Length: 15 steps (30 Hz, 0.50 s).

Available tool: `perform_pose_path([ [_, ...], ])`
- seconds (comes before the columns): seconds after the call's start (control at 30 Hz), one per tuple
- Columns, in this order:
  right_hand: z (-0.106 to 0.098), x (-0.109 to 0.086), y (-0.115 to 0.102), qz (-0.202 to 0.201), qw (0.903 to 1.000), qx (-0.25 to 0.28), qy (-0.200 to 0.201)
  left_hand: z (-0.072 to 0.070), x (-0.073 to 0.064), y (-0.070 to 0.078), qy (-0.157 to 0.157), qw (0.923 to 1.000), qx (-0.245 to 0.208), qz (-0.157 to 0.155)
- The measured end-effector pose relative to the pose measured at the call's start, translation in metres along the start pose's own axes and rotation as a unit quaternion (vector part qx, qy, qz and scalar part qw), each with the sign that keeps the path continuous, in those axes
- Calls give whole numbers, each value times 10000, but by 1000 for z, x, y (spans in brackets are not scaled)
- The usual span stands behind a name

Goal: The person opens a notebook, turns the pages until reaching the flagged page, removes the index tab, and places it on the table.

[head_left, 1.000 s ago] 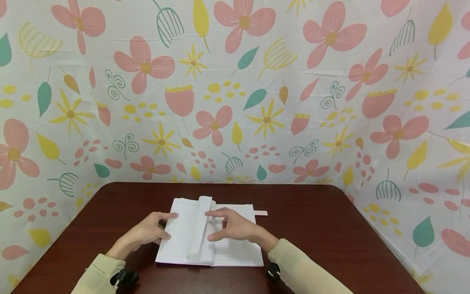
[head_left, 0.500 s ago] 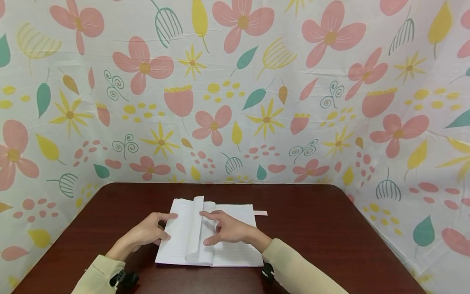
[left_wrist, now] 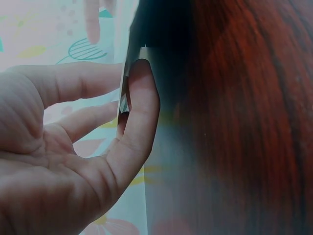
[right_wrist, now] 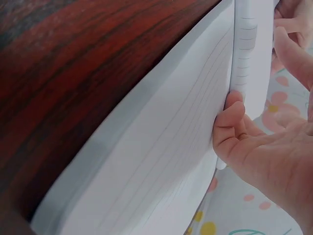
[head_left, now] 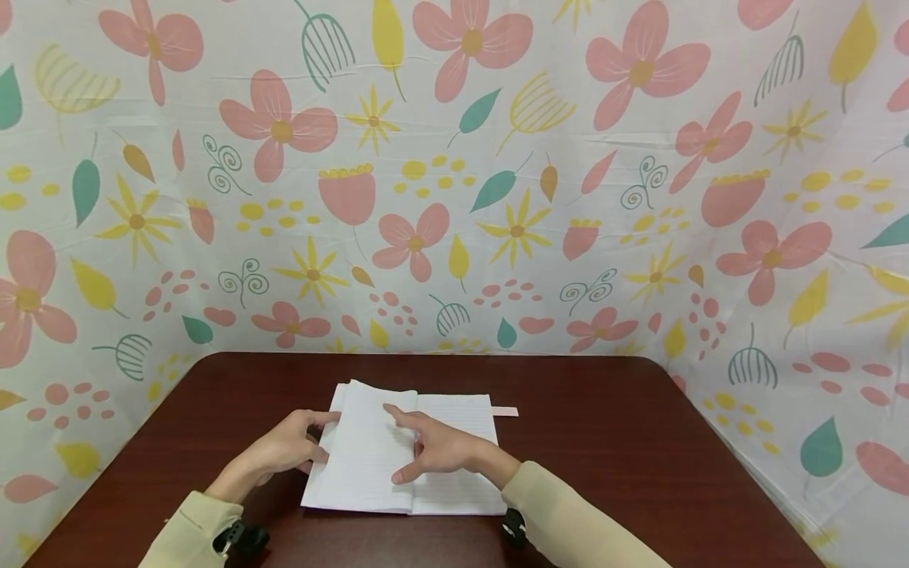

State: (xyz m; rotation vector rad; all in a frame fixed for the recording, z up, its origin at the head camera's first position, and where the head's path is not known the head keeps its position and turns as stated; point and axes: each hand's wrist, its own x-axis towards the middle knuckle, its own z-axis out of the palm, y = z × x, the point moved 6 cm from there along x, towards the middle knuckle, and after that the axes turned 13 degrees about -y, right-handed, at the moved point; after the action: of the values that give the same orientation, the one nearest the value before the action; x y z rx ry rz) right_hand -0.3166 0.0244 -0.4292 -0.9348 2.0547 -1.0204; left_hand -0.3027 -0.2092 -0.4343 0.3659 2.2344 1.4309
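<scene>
An open lined notebook (head_left: 458, 498) lies on the dark red-brown table. A loose page (head_left: 365, 465) now lies over its left half. My left hand (head_left: 287, 443) grips the notebook's left edge. In the left wrist view its thumb and fingers stand on both sides of the thin notebook edge (left_wrist: 126, 54). My right hand (head_left: 454, 443) is over the middle of the notebook, with thumb and forefinger spread across the left page. In the right wrist view, its other fingers (right_wrist: 230, 120) are bent and touch the paper near the spine.
A pale strip (head_left: 506, 411) sticks out past the notebook's right edge. The wooden table (head_left: 604, 450) stretches around the notebook. A flowered cloth (head_left: 454, 197) hangs behind it and at both sides. Each sleeve has a black wrist strap (head_left: 241, 539).
The curled page at the middle has unrolled to the left and now lies flat on the left half. My right hand has shifted slightly left; my left hand stays in place.
</scene>
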Motion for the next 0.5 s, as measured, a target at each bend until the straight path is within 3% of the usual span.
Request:
perform_pose_path([
  [0.23, -1, 1, 1, 2, 9997, -211, 120, 0, 1, 0, 195, 9997, 38, -129],
  [0.5, -2, 1, 2, 109, 9993, -290, 231, 0, 1, 0, 165, 9997, -33, -161],
])
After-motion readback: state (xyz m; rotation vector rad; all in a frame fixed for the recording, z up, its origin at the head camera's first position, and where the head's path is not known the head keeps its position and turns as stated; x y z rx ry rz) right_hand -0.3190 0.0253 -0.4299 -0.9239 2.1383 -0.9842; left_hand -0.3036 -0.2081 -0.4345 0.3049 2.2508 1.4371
